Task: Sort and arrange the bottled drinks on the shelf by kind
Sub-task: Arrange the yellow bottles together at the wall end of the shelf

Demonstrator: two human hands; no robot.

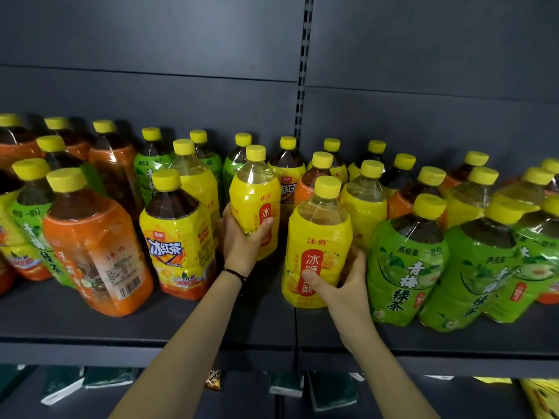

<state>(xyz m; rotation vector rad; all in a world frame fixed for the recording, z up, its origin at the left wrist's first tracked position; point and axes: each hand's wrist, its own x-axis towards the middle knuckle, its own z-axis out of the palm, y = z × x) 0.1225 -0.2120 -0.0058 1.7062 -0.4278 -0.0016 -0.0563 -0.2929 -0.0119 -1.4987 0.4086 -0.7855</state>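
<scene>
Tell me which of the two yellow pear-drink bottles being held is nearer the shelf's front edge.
The one in the right hand: this yellow bottle stands near the front, beside the green tea bottles. The left hand holds the other yellow bottle farther back.

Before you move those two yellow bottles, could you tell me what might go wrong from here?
1. The left hand holds its yellow bottle low; top-heavy, it might tip.
2. The right hand is wedged beside a green bottle, so pulling the front yellow bottle out could topple it.
3. The orange bottle already leans and may fall.
</scene>
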